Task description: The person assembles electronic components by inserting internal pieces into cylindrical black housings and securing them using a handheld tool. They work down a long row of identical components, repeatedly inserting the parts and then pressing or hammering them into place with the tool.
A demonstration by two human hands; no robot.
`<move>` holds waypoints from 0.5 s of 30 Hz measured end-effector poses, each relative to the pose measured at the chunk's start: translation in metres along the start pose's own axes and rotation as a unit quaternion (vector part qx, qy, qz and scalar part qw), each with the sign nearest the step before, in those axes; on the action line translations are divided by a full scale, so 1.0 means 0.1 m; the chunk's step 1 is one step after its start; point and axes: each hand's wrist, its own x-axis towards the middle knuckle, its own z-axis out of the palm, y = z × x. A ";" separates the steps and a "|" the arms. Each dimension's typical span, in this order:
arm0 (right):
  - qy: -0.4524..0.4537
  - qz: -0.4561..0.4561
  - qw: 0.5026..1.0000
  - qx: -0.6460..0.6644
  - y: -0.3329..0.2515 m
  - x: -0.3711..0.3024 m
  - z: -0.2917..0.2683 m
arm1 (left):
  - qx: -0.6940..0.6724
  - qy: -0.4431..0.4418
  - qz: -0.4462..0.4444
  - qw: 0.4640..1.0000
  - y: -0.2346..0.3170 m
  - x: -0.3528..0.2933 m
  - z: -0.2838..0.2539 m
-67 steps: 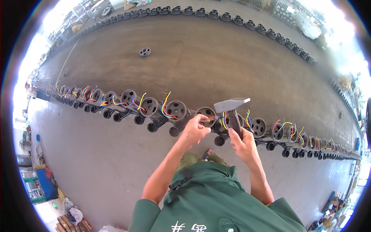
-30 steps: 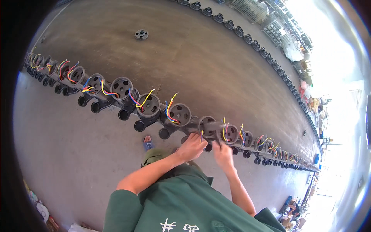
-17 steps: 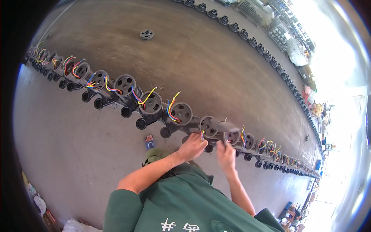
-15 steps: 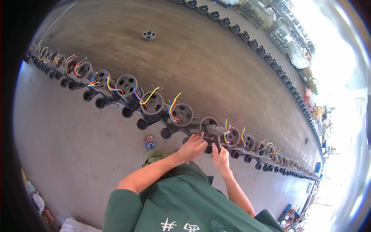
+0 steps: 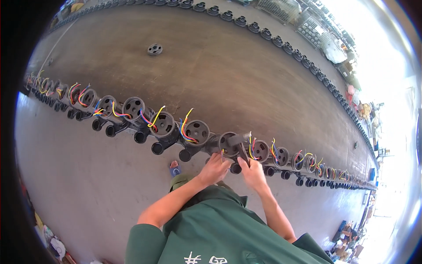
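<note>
Stretching across brown concrete floor (image 5: 228,70), motor-housing row (image 5: 167,125), sunlit yard

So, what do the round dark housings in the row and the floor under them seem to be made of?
The round housings look like cast metal, dark grey and matt, judging by their thick walls and dull surface; painted metal is also possible. The coloured wires have glossy plastic insulation. The floor looks like bare concrete, brown-grey, rough and stained.

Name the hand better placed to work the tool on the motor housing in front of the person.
Right. The right hand already grips the dark tool over the motor housing; the left hand merely rests at its near edge.
</note>
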 end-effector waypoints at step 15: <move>0.121 -0.027 0.961 0.248 -0.27 -0.58 -0.87 | -0.139 -0.228 -0.213 0.940 0.53 0.01 0.23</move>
